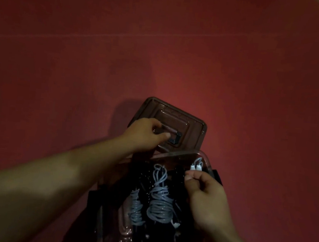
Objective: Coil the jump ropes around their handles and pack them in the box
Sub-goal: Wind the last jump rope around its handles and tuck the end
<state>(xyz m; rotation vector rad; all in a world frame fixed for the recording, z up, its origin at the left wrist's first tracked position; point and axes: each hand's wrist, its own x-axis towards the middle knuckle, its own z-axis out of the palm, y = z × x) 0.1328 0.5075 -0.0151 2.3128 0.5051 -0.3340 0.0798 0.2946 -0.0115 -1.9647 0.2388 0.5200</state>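
Now left hand (pixel 147 132) grips the lid (pixel 191 128) handle, right hand (pixel 204 196) pinches a white rope end (pixel 196 167), coiled ropes (pixel 159 197) in the box (pixel 207 159).

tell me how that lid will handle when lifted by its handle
The lid looks like thin, clear plastic, so probably light and stiff. The left hand grips its handle off-centre, so it may tilt.

No legible text, labels, brands, numbers or signs. The lid (pixel 191 128) carries faint raised marks, possibly embossed lettering, but the dim view does not resolve them.
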